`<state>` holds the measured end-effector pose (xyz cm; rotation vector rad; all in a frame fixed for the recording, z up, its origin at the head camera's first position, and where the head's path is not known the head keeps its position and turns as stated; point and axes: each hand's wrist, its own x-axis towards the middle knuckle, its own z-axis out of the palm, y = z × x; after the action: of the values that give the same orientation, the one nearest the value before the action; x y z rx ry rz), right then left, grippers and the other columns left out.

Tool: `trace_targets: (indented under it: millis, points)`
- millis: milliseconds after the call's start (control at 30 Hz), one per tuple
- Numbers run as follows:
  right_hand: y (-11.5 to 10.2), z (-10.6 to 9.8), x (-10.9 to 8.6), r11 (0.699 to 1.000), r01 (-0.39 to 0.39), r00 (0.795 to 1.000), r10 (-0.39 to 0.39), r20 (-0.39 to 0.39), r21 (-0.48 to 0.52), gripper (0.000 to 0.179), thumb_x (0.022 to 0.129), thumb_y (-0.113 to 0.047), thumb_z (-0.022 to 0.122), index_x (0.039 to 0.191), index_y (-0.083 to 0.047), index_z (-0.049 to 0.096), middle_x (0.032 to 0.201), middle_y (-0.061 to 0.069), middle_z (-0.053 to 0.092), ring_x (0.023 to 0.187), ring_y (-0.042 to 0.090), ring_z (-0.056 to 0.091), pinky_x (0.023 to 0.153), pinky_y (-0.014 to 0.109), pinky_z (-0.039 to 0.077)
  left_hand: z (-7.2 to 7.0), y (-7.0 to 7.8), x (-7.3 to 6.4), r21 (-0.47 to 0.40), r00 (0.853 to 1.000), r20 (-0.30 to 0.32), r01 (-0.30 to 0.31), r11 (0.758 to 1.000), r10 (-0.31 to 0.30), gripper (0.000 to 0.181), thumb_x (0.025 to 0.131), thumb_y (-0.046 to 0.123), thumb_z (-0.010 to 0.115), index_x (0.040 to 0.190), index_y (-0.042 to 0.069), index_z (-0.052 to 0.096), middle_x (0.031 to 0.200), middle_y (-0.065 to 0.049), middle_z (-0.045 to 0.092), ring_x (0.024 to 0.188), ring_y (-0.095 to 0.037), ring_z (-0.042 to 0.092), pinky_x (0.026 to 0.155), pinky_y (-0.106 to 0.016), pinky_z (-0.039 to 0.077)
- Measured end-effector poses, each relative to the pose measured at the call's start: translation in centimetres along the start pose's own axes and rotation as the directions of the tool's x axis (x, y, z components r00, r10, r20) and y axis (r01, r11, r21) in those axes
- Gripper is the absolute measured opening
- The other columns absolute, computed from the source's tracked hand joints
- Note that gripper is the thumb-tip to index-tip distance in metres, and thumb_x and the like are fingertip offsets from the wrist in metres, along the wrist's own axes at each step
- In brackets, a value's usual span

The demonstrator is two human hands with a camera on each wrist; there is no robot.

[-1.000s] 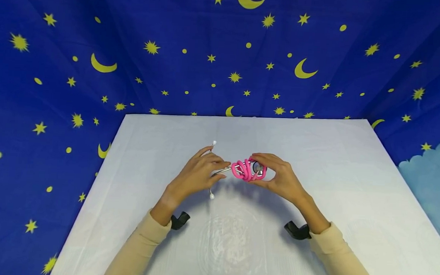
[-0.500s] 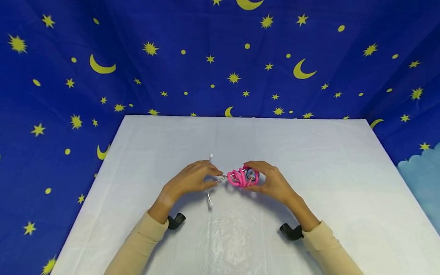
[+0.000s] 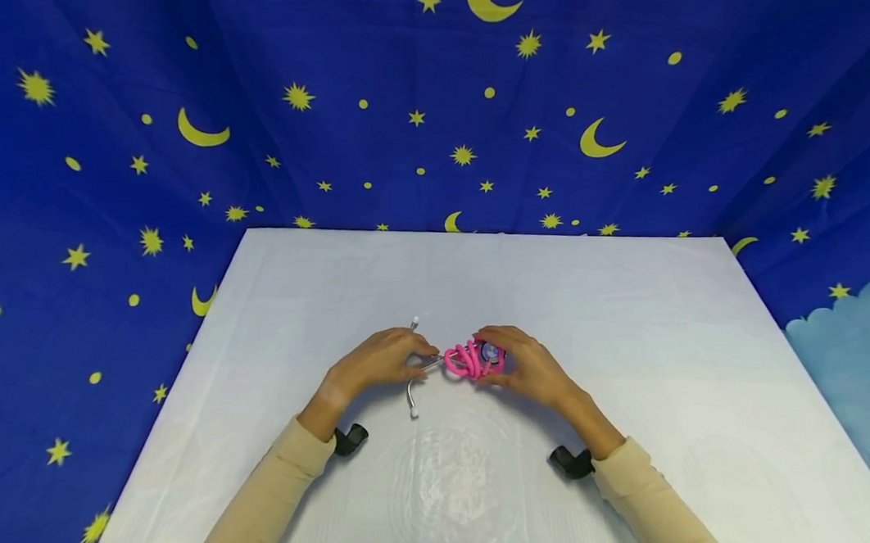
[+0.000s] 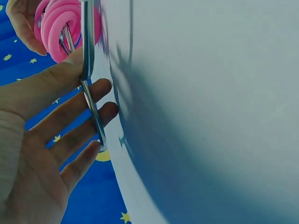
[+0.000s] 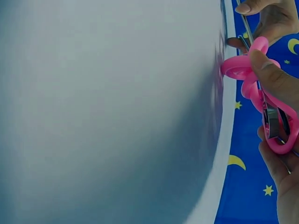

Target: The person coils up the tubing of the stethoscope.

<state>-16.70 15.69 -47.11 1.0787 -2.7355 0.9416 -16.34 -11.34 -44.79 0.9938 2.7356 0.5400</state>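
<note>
A stethoscope with pink tubing (image 3: 463, 361), wound in several loops about itself, is held between both hands over the middle of the table. My left hand (image 3: 379, 360) pinches its metal ear tubes (image 4: 88, 42) between thumb and fingers, the other fingers spread behind them. One white ear tip (image 3: 414, 413) points to the near side, the other to the far side. At the opposite end, my right hand (image 3: 533, 371) grips the coiled bundle, thumb on the pink loops. The round metal chest piece (image 5: 272, 122) sits inside the coil by the right fingers.
The white table (image 3: 625, 314) spreads beneath both hands. A blue curtain (image 3: 368, 137) with yellow stars and moons hangs behind and at the sides. Black wrist mounts (image 3: 571, 463) stick out under the sleeves.
Both hands have come down and nearer with the stethoscope, shifting slightly to the left. The hold of each hand on it stays the same.
</note>
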Motion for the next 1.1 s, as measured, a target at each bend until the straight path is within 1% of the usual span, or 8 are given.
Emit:
trace_targets:
  millis: [167, 300, 433, 600, 700, 900, 967, 1100]
  points:
    - [-0.23, -0.02, 0.14, 0.999, 0.0, 1.0, 0.001, 0.026, -0.041, 0.066, 0.066, -0.033, 0.08, 0.125, -0.017, 0.057, 0.131, 0.004, 0.051, 0.122, 0.023, 0.045, 0.095, 0.043, 0.042, 0.05, 0.08, -0.03, -0.001, 1.0, 0.013, 0.013, 1.0, -0.013, 0.039, 0.078, 0.025, 0.072, 0.115, 0.014, 0.066, 0.113, 0.0, 0.064, 0.109, -0.018, 0.056, 0.099, -0.034, 0.038]
    - [-0.44, 0.07, 0.27, 0.997, 0.018, 1.0, -0.016, 0.019, -0.076, 0.062, 0.066, -0.033, 0.08, 0.122, -0.018, 0.059, 0.131, 0.005, 0.05, 0.122, 0.022, 0.046, 0.093, 0.042, 0.043, 0.15, 0.08, -0.08, 0.0, 1.0, 0.007, 0.005, 1.0, -0.005, 0.038, 0.077, 0.022, 0.072, 0.113, 0.012, 0.066, 0.114, -0.002, 0.063, 0.11, -0.019, 0.055, 0.1, -0.034, 0.037]
    - [-0.46, 0.14, 0.45, 0.993, 0.045, 0.999, -0.042, 0.024, -0.11, 0.059, 0.068, -0.033, 0.079, 0.122, -0.018, 0.059, 0.131, 0.005, 0.049, 0.122, 0.022, 0.045, 0.093, 0.04, 0.044, 0.3, 0.0, -0.11, 0.0, 1.0, 0.007, 0.01, 1.0, -0.01, 0.038, 0.077, 0.021, 0.072, 0.113, 0.01, 0.066, 0.116, -0.004, 0.061, 0.112, -0.02, 0.054, 0.1, -0.035, 0.037]
    - [-0.48, 0.11, 0.76, 0.984, 0.095, 0.995, -0.091, 0.037, -0.152, 0.056, 0.069, -0.035, 0.078, 0.119, -0.018, 0.06, 0.13, 0.007, 0.05, 0.121, 0.023, 0.046, 0.095, 0.039, 0.043, 0.37, -0.07, -0.1, -0.009, 0.999, 0.031, 0.034, 0.999, -0.034, 0.042, 0.076, 0.021, 0.073, 0.116, 0.012, 0.064, 0.12, -0.004, 0.059, 0.115, -0.021, 0.051, 0.1, -0.035, 0.038]
    - [-0.43, 0.14, 0.83, 0.978, 0.119, 0.993, -0.115, 0.033, -0.172, 0.055, 0.069, -0.036, 0.078, 0.118, -0.018, 0.061, 0.129, 0.007, 0.051, 0.121, 0.024, 0.047, 0.096, 0.04, 0.042, 0.31, -0.09, -0.09, -0.006, 0.998, 0.045, 0.038, 0.999, -0.038, 0.043, 0.076, 0.022, 0.073, 0.117, 0.013, 0.064, 0.122, -0.003, 0.058, 0.117, -0.021, 0.05, 0.1, -0.036, 0.037]
    - [-0.3, 0.22, 0.81, 0.971, 0.147, 0.989, -0.143, 0.034, -0.189, 0.06, 0.065, -0.039, 0.079, 0.119, -0.019, 0.061, 0.131, 0.008, 0.05, 0.122, 0.025, 0.045, 0.098, 0.043, 0.039, 0.35, -0.06, -0.13, -0.026, 0.996, 0.061, 0.061, 0.998, -0.06, 0.044, 0.076, 0.021, 0.073, 0.118, 0.014, 0.063, 0.122, -0.003, 0.057, 0.118, -0.021, 0.049, 0.1, -0.036, 0.037]
    - [-0.36, 0.23, 0.81, 0.97, 0.155, 0.988, -0.151, 0.034, -0.188, 0.061, 0.066, -0.038, 0.079, 0.12, -0.019, 0.06, 0.131, 0.008, 0.05, 0.123, 0.025, 0.045, 0.098, 0.044, 0.038, 0.45, -0.09, -0.21, -0.034, 0.996, 0.057, 0.066, 0.997, -0.064, 0.044, 0.075, 0.02, 0.074, 0.118, 0.014, 0.063, 0.122, -0.002, 0.058, 0.118, -0.021, 0.049, 0.1, -0.036, 0.037]
    - [-0.44, 0.24, 0.75, 0.969, 0.155, 0.988, -0.15, 0.041, -0.194, 0.06, 0.068, -0.037, 0.078, 0.121, -0.02, 0.059, 0.132, 0.008, 0.049, 0.123, 0.025, 0.044, 0.098, 0.044, 0.038, 0.72, -0.38, -0.61, -0.051, 0.998, 0.04, 0.055, 0.997, -0.053, 0.043, 0.076, 0.019, 0.073, 0.118, 0.014, 0.064, 0.12, -0.002, 0.059, 0.116, -0.021, 0.05, 0.099, -0.036, 0.038]
